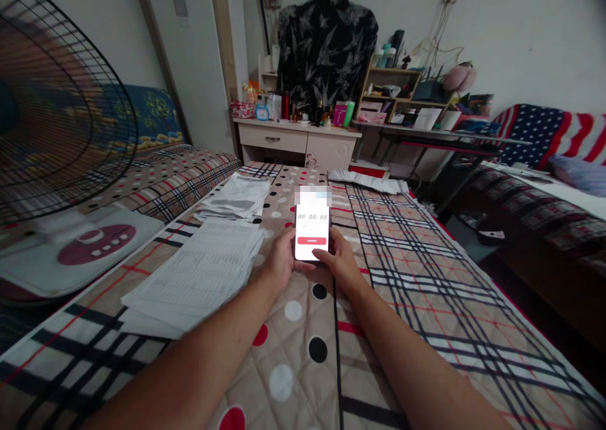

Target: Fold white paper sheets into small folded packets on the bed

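Note:
Upright between my two hands is a smartphone, its bright screen facing me with a row of zeros like a timer and a red bar below. My left hand is closed around the phone's left side and lower edge. On the right side, my right hand grips it too, its thumb lying over the lower part of the screen. Left of my forearm, a stack of printed sheets lies on the patterned quilt. Beyond it sits a second pile of papers.
A large fan stands close on the left. At the quilt's far end lies a folded white item. Behind it are a cluttered dresser and a hanging black patterned shirt. A desk with shelves is at the back right.

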A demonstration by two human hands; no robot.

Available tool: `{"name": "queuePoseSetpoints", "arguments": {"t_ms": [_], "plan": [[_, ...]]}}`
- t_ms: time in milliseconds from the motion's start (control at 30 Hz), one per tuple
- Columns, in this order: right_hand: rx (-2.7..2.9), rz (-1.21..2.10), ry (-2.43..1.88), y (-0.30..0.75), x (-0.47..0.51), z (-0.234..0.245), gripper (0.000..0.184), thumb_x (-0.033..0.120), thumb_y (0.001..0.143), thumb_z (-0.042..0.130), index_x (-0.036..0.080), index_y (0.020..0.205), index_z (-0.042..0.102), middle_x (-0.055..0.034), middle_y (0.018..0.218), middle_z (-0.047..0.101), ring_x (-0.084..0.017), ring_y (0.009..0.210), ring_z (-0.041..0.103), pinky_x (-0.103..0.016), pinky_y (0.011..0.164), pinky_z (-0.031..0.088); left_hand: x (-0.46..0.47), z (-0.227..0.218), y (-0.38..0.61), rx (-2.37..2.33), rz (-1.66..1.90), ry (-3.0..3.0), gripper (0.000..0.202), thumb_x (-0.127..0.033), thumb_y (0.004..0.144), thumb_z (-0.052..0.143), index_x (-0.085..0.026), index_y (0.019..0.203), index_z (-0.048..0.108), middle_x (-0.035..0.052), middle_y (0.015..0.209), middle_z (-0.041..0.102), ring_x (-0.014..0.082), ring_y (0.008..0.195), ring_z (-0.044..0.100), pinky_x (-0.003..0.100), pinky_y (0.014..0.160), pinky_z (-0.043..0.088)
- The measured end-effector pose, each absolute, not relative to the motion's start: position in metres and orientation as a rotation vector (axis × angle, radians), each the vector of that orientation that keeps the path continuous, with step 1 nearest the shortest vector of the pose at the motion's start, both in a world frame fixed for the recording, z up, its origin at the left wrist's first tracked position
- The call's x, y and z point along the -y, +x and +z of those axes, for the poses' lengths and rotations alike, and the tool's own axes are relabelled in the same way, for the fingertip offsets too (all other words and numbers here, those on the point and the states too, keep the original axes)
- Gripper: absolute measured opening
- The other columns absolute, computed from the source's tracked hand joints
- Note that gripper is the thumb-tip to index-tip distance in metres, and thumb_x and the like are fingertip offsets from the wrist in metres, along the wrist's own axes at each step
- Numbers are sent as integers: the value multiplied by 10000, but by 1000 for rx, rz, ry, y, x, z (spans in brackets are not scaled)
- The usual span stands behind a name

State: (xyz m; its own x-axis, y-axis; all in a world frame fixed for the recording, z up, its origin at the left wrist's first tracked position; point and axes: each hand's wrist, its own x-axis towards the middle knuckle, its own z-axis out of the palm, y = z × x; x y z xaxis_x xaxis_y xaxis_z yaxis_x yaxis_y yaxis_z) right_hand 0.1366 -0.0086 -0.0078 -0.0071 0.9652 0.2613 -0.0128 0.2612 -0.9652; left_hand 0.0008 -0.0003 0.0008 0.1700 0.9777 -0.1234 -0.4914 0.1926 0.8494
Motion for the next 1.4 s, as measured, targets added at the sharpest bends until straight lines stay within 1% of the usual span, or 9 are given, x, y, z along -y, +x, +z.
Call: {"name": "queuePoseSetpoints", "arguments": {"t_ms": [333, 600, 733, 833, 967, 1167, 1267, 1333, 1400], "plan": [[1324, 1034, -993, 138, 7, -10, 415, 153, 624, 654, 194, 1033, 598, -42, 1019, 693, -243, 924, 636, -392, 837, 504, 0, 2, 1, -802, 1195, 758, 436, -355, 891, 451, -133, 1254, 547, 150, 1060, 702, 230, 693, 700, 279, 379, 545], [1320, 1043, -991, 137, 10, -4, 424, 153, 609, 656, 209, 1027, 606, -43, 1023, 703, -250, 941, 642, -408, 867, 498, 2, 3, 2, -808, 1204, 757, 435, -356, 886, 465, -115, 1231, 577, 154, 1007, 716, 229, 680, 699, 269, 372, 538], [1333, 1042, -988, 137, 11, -4, 427, 162, 642, 665, 212, 1063, 612, -48, 1066, 703, -255, 976, 643, -425, 903, 487, 3, 3, 2, -794, 1210, 775, 426, -371, 879, 488, -116, 1200, 603, 154, 990, 723, 236, 702, 706, 259, 380, 538], [1338, 1042, -965, 137, 12, -5, 405, 220, 693, 686, 212, 1092, 613, -56, 1106, 695, -259, 1011, 635, -437, 925, 478, 3, 2, 2, -786, 1221, 771, 409, -368, 880, 493, -113, 1177, 614, 142, 955, 728, 218, 664, 697, 247, 373, 529], [1331, 1064, -920, 137, 12, -5, 383, 318, 746, 709, 210, 1102, 619, -60, 1107, 694, -257, 1021, 633, -428, 918, 484, 4, 3, 2, -795, 1214, 776, 396, -342, 890, 468, -118, 1187, 603, 133, 973, 725, 200, 631, 685, 248, 360, 524], [1329, 1090, -872, 137, 12, -5, 393, 330, 759, 712, 210, 1123, 623, -60, 1124, 694, -249, 1017, 641, -405, 912, 492, 3, 3, 2, -791, 1223, 778, 396, -346, 890, 471, -115, 1185, 601, 136, 964, 724, 202, 636, 687, 248, 372, 531], [1329, 1083, -896, 137, 12, -5, 404, 371, 758, 721, 212, 1118, 632, -64, 1128, 695, -256, 1028, 638, -407, 916, 491, 3, 2, 1, -786, 1219, 772, 392, -356, 886, 481, -113, 1166, 609, 136, 952, 725, 203, 630, 687, 247, 372, 531], [1328, 1089, -892, 137, 11, -6, 399, 428, 783, 697, 212, 1113, 637, -67, 1124, 697, -259, 1028, 638, -407, 910, 493, 2, 1, 1, -784, 1220, 769, 389, -359, 883, 487, -123, 1169, 606, 129, 948, 726, 207, 637, 691, 245, 369, 530], [1314, 1128, -862, 139, 9, -8, 418, 516, 835, 619, 210, 1118, 638, -72, 1130, 695, -260, 1031, 640, -409, 907, 494, 2, 0, 1, -783, 1229, 766, 391, -360, 880, 489, -132, 1178, 599, 126, 945, 728, 215, 650, 699, 244, 363, 527]]}}
